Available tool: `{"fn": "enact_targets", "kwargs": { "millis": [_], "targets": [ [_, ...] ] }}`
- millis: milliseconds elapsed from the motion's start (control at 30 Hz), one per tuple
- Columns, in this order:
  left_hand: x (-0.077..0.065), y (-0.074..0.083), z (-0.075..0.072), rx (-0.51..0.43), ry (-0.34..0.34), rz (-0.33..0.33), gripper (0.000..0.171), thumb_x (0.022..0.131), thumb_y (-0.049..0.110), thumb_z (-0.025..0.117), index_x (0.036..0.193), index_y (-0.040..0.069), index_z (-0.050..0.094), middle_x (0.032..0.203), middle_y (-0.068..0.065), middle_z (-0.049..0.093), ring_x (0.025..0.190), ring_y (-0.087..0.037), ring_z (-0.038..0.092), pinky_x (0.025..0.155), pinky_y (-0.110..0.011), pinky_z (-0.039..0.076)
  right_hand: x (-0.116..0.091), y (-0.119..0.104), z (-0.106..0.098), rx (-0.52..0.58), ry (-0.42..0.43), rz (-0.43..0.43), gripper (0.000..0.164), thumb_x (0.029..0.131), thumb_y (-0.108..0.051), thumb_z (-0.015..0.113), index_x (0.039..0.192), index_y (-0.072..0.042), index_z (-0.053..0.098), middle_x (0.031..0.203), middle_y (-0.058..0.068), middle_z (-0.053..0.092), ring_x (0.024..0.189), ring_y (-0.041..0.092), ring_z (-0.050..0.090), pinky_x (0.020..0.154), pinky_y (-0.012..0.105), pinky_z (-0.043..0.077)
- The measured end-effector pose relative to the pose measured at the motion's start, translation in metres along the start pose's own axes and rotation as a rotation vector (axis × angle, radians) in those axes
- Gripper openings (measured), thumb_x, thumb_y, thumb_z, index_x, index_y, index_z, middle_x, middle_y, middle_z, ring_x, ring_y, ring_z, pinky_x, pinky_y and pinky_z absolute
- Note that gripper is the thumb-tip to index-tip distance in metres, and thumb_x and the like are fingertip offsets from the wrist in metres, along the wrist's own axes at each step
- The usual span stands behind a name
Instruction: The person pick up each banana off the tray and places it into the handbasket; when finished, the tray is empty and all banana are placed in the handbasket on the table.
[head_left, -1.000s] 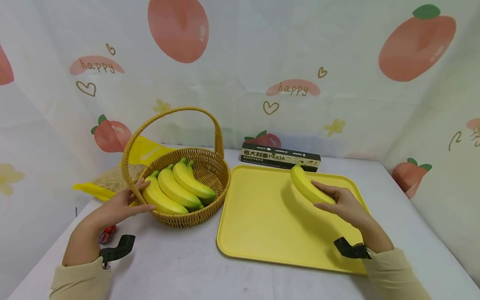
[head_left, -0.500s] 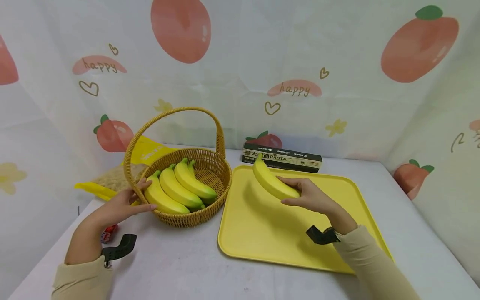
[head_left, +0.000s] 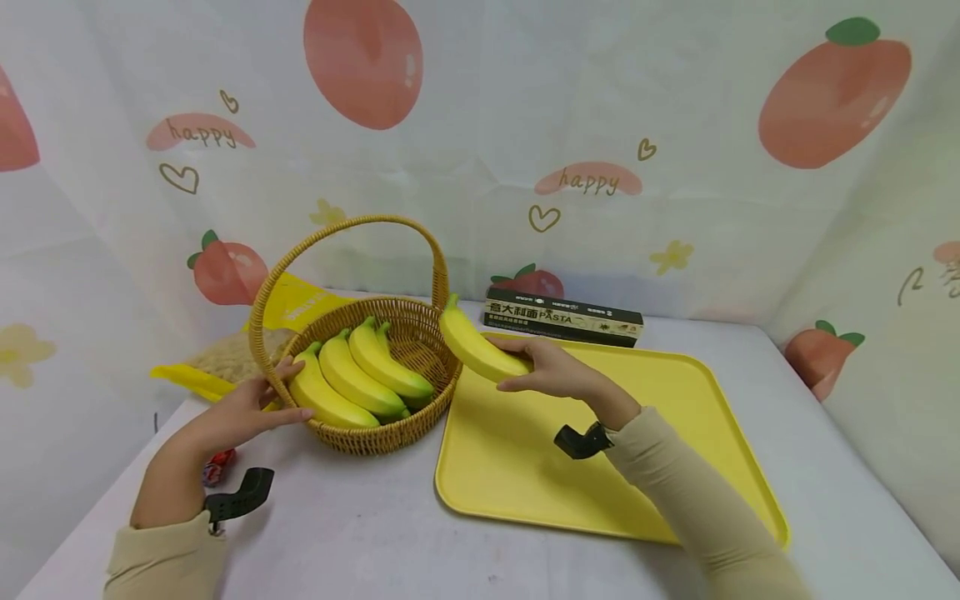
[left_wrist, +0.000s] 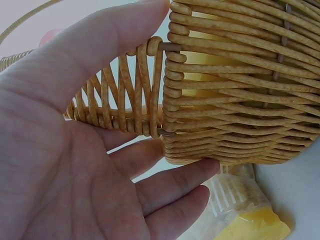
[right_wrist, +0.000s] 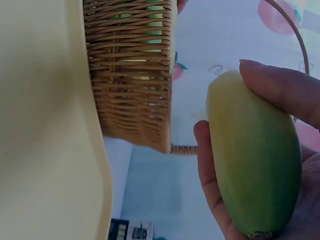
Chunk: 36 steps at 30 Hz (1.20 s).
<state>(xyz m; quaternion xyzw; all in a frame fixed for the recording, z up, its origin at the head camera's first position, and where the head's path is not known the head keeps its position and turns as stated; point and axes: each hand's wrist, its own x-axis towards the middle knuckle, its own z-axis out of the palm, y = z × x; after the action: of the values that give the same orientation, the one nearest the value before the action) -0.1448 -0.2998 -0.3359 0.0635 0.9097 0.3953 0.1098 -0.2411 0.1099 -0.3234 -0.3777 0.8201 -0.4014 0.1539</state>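
A wicker basket (head_left: 375,440) with a tall arched handle stands left of centre in the head view, and several yellow bananas (head_left: 360,379) lie side by side in it. At its left side my left hand (head_left: 243,412) holds the rim by the handle's foot; in the left wrist view the thumb lies along the wicker (left_wrist: 240,115) rim and the fingers reach under the handle. My right hand (head_left: 558,371) grips a single banana (head_left: 476,346) by its lower end, over the tray's left edge. Its stem end overlaps the basket's right rim; the right wrist view shows its greenish tip (right_wrist: 255,175).
A yellow tray (head_left: 540,467) lies right of the basket, with a black pasta box (head_left: 562,318) behind it. Behind the basket's left side is a yellow-edged bag (head_left: 232,354). A small red packet (head_left: 217,467) lies near my left wrist. A printed cloth hangs behind.
My right hand has carried the banana leftward across the tray, from its right half to the basket's right rim. The left hand has stayed on the basket.
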Motion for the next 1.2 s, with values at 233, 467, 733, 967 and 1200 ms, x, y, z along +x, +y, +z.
{"fn": "enact_targets", "kwargs": {
  "millis": [233,467,733,967,1200],
  "targets": [
    [-0.001,0.001,0.0,0.018,-0.001,0.012,0.086,0.087,0.035,0.064,0.149,0.003,0.015,0.151,-0.032,0.01,0.132,-0.057,0.019,0.102,-0.067,0.025,0.041,-0.017,0.01,-0.113,-0.074,0.012,0.067,0.087,-0.02,0.066,0.144,-0.007,0.033,0.089,0.006,0.056,0.064,0.012,0.039,0.066,0.025,0.036],
    [-0.002,0.002,-0.001,0.023,-0.001,0.016,0.085,0.087,0.034,0.064,0.149,0.002,0.015,0.151,-0.032,0.01,0.131,-0.057,0.019,0.102,-0.067,0.025,0.085,-0.029,0.02,-0.104,-0.14,0.077,0.069,0.088,-0.015,0.064,0.146,-0.006,0.028,0.12,0.011,0.059,0.074,0.013,0.043,0.072,0.025,0.037],
    [-0.002,0.004,0.0,0.007,0.001,0.006,0.086,0.086,0.035,0.064,0.149,0.003,0.015,0.151,-0.032,0.011,0.132,-0.057,0.018,0.103,-0.066,0.025,0.115,-0.031,0.033,-0.108,-0.14,0.19,0.067,0.086,-0.014,0.066,0.144,-0.007,0.032,0.142,0.008,0.046,0.094,0.015,0.053,0.08,0.024,0.043],
    [-0.001,0.004,0.001,0.016,-0.004,0.007,0.086,0.087,0.035,0.064,0.149,0.003,0.014,0.151,-0.033,0.01,0.132,-0.057,0.019,0.102,-0.066,0.025,0.127,-0.03,0.042,-0.103,-0.188,0.242,0.07,0.088,-0.015,0.063,0.147,-0.007,0.025,0.152,0.008,0.03,0.137,0.021,0.035,0.11,0.033,0.035],
    [0.0,0.001,0.001,0.029,0.002,0.003,0.086,0.087,0.036,0.064,0.15,0.005,0.014,0.152,-0.031,0.008,0.131,-0.057,0.02,0.102,-0.067,0.026,0.134,-0.031,0.044,-0.145,-0.254,0.249,0.067,0.091,-0.015,0.058,0.148,-0.01,0.023,0.153,0.008,0.028,0.139,0.019,0.031,0.113,0.032,0.03]
  ]
}}
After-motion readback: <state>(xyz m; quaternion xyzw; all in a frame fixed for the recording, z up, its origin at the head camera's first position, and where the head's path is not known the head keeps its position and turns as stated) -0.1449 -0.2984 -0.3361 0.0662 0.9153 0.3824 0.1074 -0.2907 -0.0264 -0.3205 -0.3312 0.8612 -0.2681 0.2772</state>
